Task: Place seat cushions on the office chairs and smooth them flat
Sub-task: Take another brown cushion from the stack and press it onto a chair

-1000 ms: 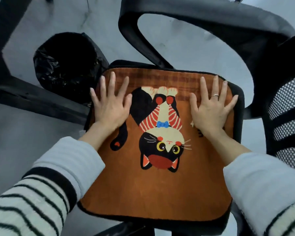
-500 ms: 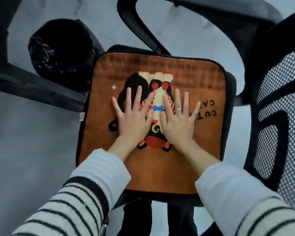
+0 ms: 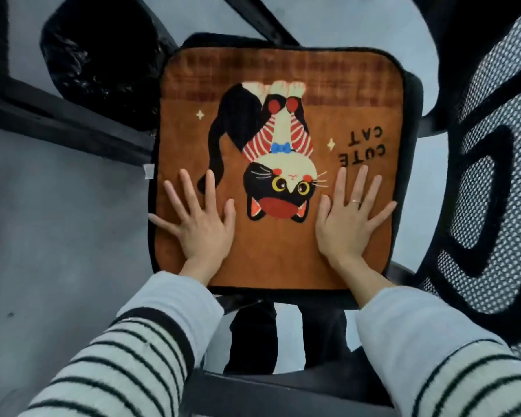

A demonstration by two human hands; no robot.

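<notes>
Nearest the camera, striped sleeves reaching forward over a dark chair base. Just beyond, both palms pressed flat on the near half of the seat cushion: left hand toward the near-left corner, little finger reaching its black-trimmed edge; right hand, ring on one finger, toward the near-right corner. Fingers of both straight and spread, gripping nothing, simply bearing down on the plush. Between and beyond the hands, an upside-down cartoon cat and the words "CUTE CAT", then a plaid band along the far edge. Cushion lying square on the office chair seat, covering nearly all of it, only a black rim showing at right and rear. Mesh backrest curving up at right. Farther left, a bin lined with a black bag on the grey floor.

By appearance a light, thin, floppy pad with a soft nap: likely to crease or slide rather than resist, best handled with flat palms sweeping outward, or pinched at the corners to reposition. Surface looking flat, smoothing seemingly near done.
</notes>
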